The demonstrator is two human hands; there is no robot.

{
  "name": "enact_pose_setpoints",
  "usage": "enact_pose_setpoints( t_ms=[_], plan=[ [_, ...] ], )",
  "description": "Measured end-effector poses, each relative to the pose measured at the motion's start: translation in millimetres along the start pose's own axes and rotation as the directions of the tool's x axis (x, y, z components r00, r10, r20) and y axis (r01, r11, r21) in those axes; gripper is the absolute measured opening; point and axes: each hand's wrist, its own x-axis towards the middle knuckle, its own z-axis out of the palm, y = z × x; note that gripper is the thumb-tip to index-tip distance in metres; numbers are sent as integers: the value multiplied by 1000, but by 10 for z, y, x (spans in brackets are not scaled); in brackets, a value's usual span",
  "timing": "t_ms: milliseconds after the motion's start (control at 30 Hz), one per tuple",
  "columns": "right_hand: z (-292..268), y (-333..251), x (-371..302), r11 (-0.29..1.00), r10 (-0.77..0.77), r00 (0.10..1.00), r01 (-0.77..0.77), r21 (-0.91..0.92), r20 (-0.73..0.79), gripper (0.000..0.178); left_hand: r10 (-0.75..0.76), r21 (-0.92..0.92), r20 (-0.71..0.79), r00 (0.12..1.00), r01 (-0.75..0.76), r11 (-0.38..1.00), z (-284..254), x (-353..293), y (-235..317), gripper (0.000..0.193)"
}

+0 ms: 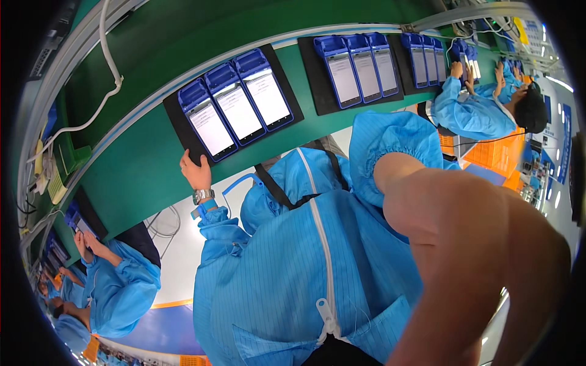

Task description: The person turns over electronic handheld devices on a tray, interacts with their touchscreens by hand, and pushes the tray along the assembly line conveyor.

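Note:
My left hand (197, 171) rests at the near left edge of a black mat (282, 79) on the green bench, thumb and fingers apart, holding nothing. A metal watch and a blue wrist strap with a coiled cord circle that wrist. Just beyond the fingers lies the leftmost of three blue-framed handheld terminals (209, 130); their white screens are lit. Large and close at the right, my right hand (464, 226) is raised from the bench toward the camera. Its fingers run toward the lower edge and are partly out of sight; whether they hold anything is hidden.
A second black mat (309, 76) bears three similar terminals, with more further right. Co-workers in blue smocks sit at the right (476, 114) and left (122, 287). A white cable (110, 61) hangs at the upper left. Orange crates (497, 152) stand behind the right co-worker.

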Motion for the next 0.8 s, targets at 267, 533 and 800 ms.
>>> enact_pose_setpoints(
  t_ms=[267, 533, 800],
  plan=[
    [-24, -121, -117, 999, 4, 999, -3, 33, -32, 35, 12, 41, 10, 1000, -12, 999, 24, 9, 22, 51],
    [-38, -128, -130, 999, 28, 996, -24, 41, -84, 29, 26, 38, -26, 999, -25, 999, 122, 26, -71, 53],
    [-349, 794, -1349, 438, 824, 507, -854, -282, -253, 25, -102, -208, 15, 995, 103, 973, 191, 228, -289, 55]
  ],
)
